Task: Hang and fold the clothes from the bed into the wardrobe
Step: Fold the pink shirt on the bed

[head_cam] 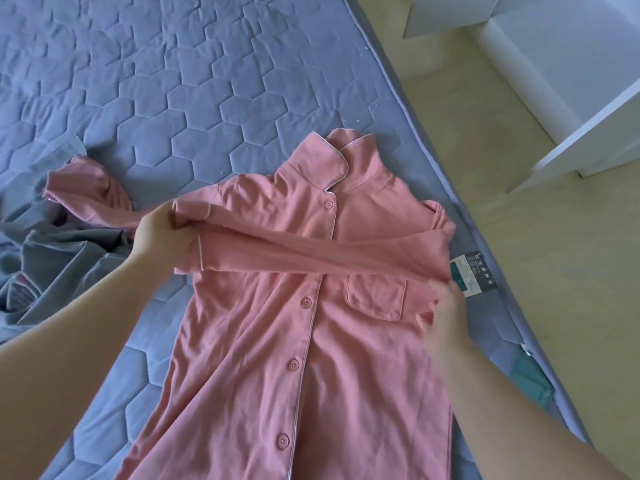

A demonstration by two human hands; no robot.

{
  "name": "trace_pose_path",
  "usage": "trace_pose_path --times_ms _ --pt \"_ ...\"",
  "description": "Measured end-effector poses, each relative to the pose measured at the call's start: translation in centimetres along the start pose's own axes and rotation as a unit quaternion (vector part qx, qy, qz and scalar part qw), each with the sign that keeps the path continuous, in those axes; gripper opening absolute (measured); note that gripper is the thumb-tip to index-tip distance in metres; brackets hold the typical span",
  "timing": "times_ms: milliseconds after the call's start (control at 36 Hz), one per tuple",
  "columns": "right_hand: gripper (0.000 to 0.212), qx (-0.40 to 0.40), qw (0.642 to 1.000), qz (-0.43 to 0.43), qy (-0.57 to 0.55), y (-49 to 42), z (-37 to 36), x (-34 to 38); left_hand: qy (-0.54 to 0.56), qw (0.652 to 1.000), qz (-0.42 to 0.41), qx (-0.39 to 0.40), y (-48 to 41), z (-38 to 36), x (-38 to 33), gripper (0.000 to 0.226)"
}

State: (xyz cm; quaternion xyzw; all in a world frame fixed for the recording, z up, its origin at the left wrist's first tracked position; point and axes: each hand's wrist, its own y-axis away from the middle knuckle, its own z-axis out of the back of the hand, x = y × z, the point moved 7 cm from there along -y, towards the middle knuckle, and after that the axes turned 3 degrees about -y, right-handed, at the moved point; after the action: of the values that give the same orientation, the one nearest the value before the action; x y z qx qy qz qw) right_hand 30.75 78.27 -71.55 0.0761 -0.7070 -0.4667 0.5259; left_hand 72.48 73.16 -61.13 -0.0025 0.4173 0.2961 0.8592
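Shirt point(304, 341) on bed point(173, 81), sleeve between hands point(162, 237)

Two bare forearms are showing from the lower corners, with no sleeves, watch, bracelets or rings on them; the left hand point(162, 237) and right hand point(446, 317) are ungloved, with short, plain fingers and smooth, unmarked wrists
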Motion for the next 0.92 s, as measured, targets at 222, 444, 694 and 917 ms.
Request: trace_pose_path --times_ms 222,444,694,917 --pt "0.020 -0.057 0.985 -0.066 -0.147 -0.5 1.4 -0.5 -0.030 0.986 0.141 0.083 0.4 -2.0 3.0 0.029" --pt "0.034 0.062 0.995 -0.065 -0.043 -0.1 -0.2 -0.7 -0.011 0.984 0.043 0.170 0.2 -2.2 0.3 0.028" --pt "0.008 0.010 0.987 -0.058 -0.151 -0.1 0.1 1.8 0.100 0.985 -0.138 0.028 0.1 1.5 -4.0 0.064" --pt "0.010 0.004 0.995 -0.084 -0.050 0.5 1.0 -0.2 -0.054 0.983 0.036 0.170 0.4 -2.4 3.5 0.047"
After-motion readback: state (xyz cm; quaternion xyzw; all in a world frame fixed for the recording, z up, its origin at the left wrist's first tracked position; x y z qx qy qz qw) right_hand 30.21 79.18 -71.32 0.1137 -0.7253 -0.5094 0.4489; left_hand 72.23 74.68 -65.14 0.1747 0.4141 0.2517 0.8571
